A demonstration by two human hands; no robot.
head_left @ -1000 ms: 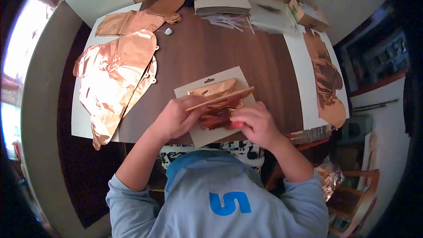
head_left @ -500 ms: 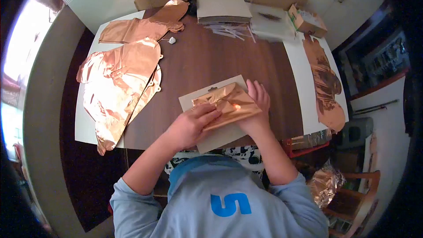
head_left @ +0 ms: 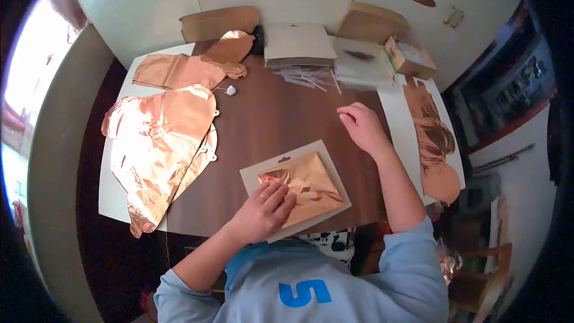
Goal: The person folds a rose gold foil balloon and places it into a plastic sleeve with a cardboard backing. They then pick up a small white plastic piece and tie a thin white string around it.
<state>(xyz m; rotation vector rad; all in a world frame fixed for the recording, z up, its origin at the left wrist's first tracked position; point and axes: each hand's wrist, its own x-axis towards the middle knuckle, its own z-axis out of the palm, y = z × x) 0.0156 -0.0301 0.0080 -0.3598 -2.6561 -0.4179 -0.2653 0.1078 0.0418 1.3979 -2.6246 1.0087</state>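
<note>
Pressing the folded foil packet (head_left: 314, 185) onto the card (head_left: 269, 164), our left hand (head_left: 263, 209) keeps its fingers close together, bent slightly over the packet's left side. Both lie on the brown tabletop (head_left: 239, 137) close to us. We judge the foil light, slippery, springy and easily creased, the card stiffer, so best held by its margins with the packet pinned. Half a second ago both hands touched the raised packet; now it lies flatter, and our right hand (head_left: 362, 125) is away, fingers curled; whether they pinch anything, we cannot tell.
</note>
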